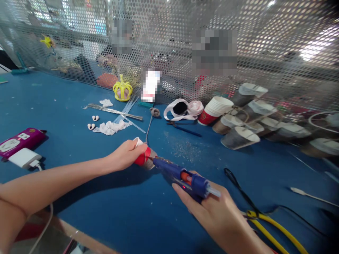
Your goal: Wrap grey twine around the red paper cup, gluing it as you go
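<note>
My left hand [129, 153] grips a red and white paper cup [140, 159], tipped on its side, with grey cord wound round part of it. From the cup, a grey cord [149, 130] runs back to a small coil on the table. My right hand [212, 208] is wrapped round a blue hot glue gun [172, 169], which has a clear glue stick poking out of its back and a small red light glowing. The gun's nozzle is at the cord-wound part of the cup; whether it touches cannot be made out.
Yellow-handled pliers [272, 225] and a black cable lie at the right. Stacked paper cups [215, 107] and several cord-covered cups [239, 137] stand behind. Clear glue sticks [129, 106], crumpled tissue [112, 127] and a purple power strip [21, 143] are leftward. Perforated metal mesh [169, 42] closes the back.
</note>
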Demonstrator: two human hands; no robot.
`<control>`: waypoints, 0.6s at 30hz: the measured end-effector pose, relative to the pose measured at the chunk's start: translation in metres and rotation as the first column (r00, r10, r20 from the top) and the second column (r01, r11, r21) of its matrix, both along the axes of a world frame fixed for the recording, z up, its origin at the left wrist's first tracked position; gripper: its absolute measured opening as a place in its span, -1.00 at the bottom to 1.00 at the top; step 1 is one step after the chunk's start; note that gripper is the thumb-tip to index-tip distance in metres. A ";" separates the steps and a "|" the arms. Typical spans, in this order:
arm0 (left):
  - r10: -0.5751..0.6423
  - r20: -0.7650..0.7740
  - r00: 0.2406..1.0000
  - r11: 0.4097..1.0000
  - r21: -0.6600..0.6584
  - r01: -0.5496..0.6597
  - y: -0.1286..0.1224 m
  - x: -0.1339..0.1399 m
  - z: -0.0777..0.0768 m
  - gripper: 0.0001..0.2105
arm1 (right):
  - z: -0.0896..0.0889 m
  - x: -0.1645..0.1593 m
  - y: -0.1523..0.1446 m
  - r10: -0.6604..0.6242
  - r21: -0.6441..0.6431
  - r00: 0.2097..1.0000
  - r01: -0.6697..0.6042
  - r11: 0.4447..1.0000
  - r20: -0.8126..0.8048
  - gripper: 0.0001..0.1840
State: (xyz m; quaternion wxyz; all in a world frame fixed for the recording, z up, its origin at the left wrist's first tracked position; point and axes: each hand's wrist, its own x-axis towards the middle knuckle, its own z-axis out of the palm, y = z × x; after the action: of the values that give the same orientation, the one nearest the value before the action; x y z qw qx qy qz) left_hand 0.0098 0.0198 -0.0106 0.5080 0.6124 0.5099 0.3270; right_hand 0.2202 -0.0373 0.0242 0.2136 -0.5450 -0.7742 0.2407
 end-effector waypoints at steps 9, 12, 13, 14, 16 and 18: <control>0.001 -0.006 1.000 1.000 -0.015 -0.001 0.001 0.001 0.000 -0.65 | 0.002 -0.001 -0.001 0.020 -0.017 0.999 -0.020 1.000 -0.029 -0.79; 0.007 -0.003 1.000 1.000 -0.027 -0.007 0.000 0.001 0.001 -0.66 | 0.001 0.000 -0.001 0.029 -0.006 0.999 -0.029 1.000 -0.015 -0.80; 0.012 -0.001 1.000 1.000 -0.026 -0.012 0.000 0.001 0.001 -0.66 | 0.000 0.000 -0.001 0.023 -0.001 1.000 -0.023 1.000 -0.007 -0.80; 0.019 0.001 1.000 1.000 -0.023 -0.019 0.000 0.001 0.000 -0.66 | -0.001 0.000 -0.001 0.019 0.004 1.000 -0.019 1.000 -0.001 -0.80; 0.032 0.003 0.999 0.999 -0.017 -0.032 0.000 0.001 0.000 -0.67 | -0.003 0.001 -0.001 0.006 0.027 1.000 -0.006 1.000 -0.001 -0.82; 0.052 0.002 0.999 0.999 -0.006 -0.052 0.000 0.001 -0.001 -0.67 | -0.004 0.001 -0.001 0.001 0.062 1.000 -0.001 0.998 0.002 -0.84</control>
State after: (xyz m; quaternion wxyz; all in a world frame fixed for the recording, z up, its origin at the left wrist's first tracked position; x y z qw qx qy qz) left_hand 0.0111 0.0198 -0.0113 0.5019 0.5971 0.5258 0.3393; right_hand 0.2212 -0.0385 0.0203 0.2297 -0.5378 -0.7819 0.2160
